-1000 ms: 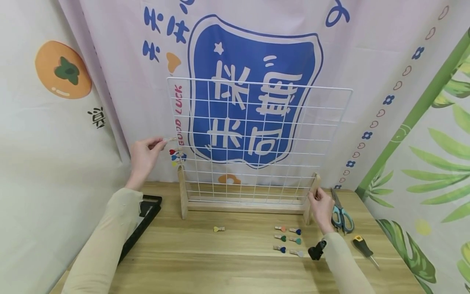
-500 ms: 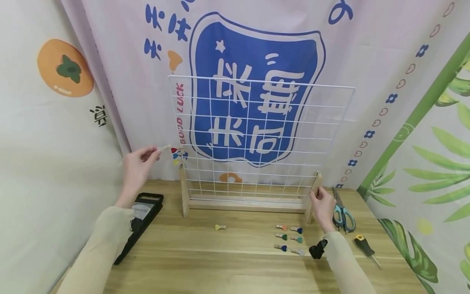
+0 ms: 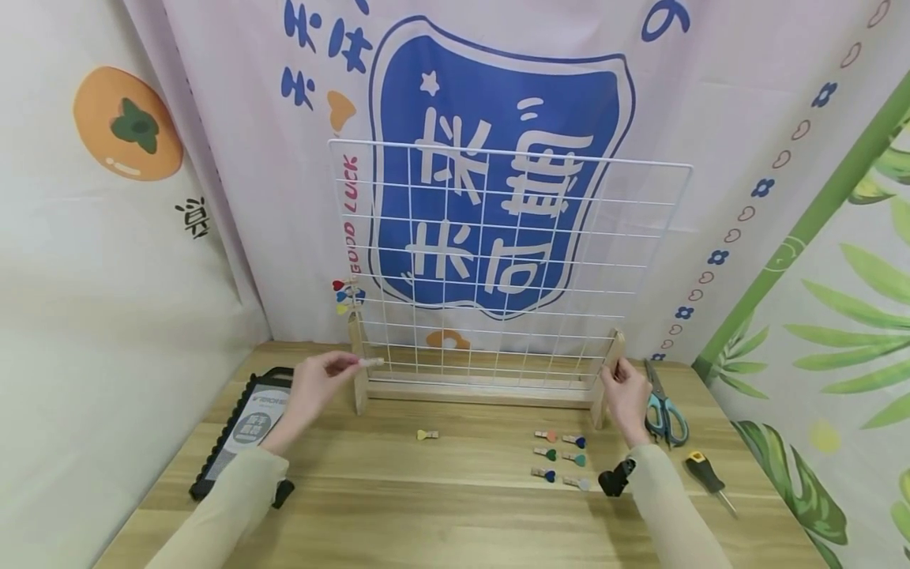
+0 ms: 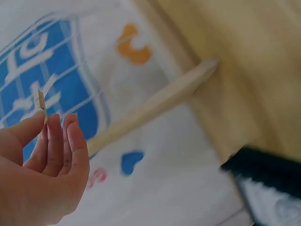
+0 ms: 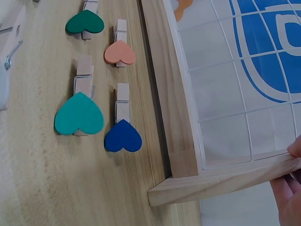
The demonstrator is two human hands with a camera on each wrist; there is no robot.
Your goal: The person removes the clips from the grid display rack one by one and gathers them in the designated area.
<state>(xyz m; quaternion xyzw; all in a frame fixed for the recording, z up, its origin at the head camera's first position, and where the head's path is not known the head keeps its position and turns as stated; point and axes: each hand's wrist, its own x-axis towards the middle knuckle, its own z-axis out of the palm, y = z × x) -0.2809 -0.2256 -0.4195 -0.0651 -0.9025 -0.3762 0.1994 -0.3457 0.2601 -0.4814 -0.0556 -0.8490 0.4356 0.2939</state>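
My left hand (image 3: 318,386) pinches a small wooden clothespin (image 4: 40,100) between thumb and fingertips; whether it bears a heart cannot be made out. In the head view that hand is before the left wooden post (image 3: 360,387) of a stand. A white wire grid (image 3: 512,153) stands upright in it. My right hand (image 3: 627,397) grips the right post (image 3: 615,348) between thumb and fingers. Several heart clothespins, among them a red one (image 3: 337,285) and a yellow one (image 3: 343,309), sit at the grid's left edge.
A yellow heart clothespin (image 3: 427,435) lies alone; several more, including a teal one (image 5: 79,115) and a dark blue one (image 5: 123,136), lie front right. Teal-handled scissors (image 3: 665,415) and a screwdriver (image 3: 705,476) lie rightward. A black-edged case (image 3: 252,427) is at left.
My left hand has moved down and right from beside the grid's left edge, still pinching the clothespin, uncovering more of the case. My right hand stays on the right post.
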